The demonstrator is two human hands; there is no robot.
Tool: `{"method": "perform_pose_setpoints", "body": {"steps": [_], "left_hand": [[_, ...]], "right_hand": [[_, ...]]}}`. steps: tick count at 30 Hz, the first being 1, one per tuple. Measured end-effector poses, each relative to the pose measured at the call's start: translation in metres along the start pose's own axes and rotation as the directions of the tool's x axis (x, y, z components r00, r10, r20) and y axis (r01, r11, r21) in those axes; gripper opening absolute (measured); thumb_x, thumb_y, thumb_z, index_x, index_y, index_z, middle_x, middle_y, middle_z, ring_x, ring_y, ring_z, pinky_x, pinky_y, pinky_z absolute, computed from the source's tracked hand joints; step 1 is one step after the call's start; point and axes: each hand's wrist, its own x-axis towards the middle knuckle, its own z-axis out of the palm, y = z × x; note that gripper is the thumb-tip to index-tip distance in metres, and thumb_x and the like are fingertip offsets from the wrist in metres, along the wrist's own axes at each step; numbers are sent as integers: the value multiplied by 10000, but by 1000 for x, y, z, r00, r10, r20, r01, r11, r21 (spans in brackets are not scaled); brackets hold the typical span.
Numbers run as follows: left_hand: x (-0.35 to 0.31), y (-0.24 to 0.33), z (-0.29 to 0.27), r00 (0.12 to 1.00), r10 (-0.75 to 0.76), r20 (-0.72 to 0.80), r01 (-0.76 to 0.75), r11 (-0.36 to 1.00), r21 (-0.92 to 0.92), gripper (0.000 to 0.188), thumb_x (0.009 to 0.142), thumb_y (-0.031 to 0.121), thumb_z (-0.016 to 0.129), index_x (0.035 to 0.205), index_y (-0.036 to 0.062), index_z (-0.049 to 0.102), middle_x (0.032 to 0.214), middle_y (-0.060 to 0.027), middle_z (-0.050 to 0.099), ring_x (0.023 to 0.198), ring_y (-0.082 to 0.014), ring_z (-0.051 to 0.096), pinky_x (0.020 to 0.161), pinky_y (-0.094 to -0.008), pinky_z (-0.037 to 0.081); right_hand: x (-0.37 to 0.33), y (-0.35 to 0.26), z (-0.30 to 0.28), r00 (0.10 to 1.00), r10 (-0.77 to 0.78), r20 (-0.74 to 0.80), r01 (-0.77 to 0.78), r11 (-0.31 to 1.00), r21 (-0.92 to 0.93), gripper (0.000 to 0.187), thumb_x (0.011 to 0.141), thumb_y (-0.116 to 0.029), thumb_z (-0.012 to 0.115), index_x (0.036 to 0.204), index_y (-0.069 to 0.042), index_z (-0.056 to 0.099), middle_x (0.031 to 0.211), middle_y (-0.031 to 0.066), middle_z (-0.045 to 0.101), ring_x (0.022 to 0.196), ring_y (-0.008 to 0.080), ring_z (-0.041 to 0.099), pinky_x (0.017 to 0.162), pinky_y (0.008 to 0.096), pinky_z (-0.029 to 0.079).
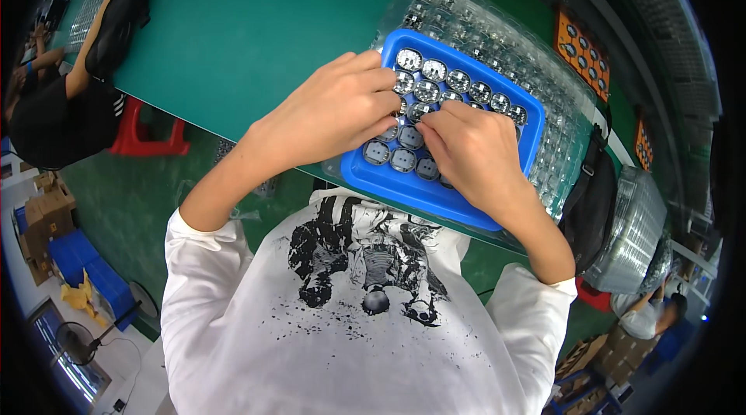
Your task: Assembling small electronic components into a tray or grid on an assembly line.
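Note:
A blue plastic tray (363,179) lies on the bench's near edge, holding rows of small round parts with shiny silver faces, such as this silver part (434,70). Over the tray's left side, my left hand (346,108) has its fingers bent and closed together; what is between the tips is hidden. My right hand (475,152) reaches over the tray's middle. Its thumb and forefinger pinch at the edge of a round silver part (420,111). Several greyer round parts, one of them this grey part (403,159), sit in the nearest rows, partly covered by my right hand.
Clear plastic blister trays (497,34) with more silver parts extend behind and right of the blue tray. The bench has a green top (256,26). Orange trays (583,50) with round parts stand beyond. At the far left a co-worker's arm (97,30) rests on the bench beside a red stool (148,135).

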Motion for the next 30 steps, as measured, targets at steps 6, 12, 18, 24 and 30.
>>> {"method": "perform_pose_setpoints", "body": {"steps": [6, 12, 18, 24, 30], "left_hand": [[-3, -3, 4, 999, 3, -50, -5, 999, -34, 92, 743, 107, 701, 742, 40, 637, 795, -40, 556, 849, -210, 536, 720, -347, 441], [-2, -2, 9, 995, 77, -58, -71, 992, 101, 45, 690, 74, 640, 707, 34, 629, 768, -42, 553, 833, -198, 525, 712, -327, 421], [1, -2, 7, 996, 87, -12, -85, 987, 135, 45, 679, 68, 631, 700, 28, 637, 764, -44, 565, 843, -195, 530, 718, -327, 421], [1, -3, 10, 997, 80, 4, -80, 991, 103, 45, 696, 77, 645, 712, 35, 640, 776, -45, 577, 852, -202, 533, 726, -332, 432], [5, -4, 0, 1000, -18, -25, 16, 994, -109, 112, 764, 116, 696, 828, 44, 639, 791, -54, 583, 833, -228, 543, 748, -349, 456]], "right_hand": [[3, 0, 4, 1000, 7, -8, -7, 1000, -3, 54, 773, -75, 702, 760, -39, 665, 663, 87, 575, 563, 286, 593, 494, 387, 457], [5, -3, 5, 1000, 6, 19, -6, 999, -36, 66, 779, -74, 699, 754, -34, 653, 660, 91, 566, 559, 285, 591, 491, 391, 453], [4, -2, 8, 1000, 0, 10, 0, 999, -37, 72, 781, -75, 697, 756, -31, 646, 665, 93, 565, 559, 289, 590, 490, 391, 453], [-1, -1, 9, 998, 14, 60, -10, 998, -64, 71, 781, -77, 697, 773, -36, 639, 682, 92, 572, 575, 291, 604, 493, 395, 460], [1, -2, -14, 995, 58, 78, -64, 995, 78, 130, 793, -108, 707, 873, -10, 676, 701, 96, 597, 582, 247, 604, 523, 345, 463]]}}
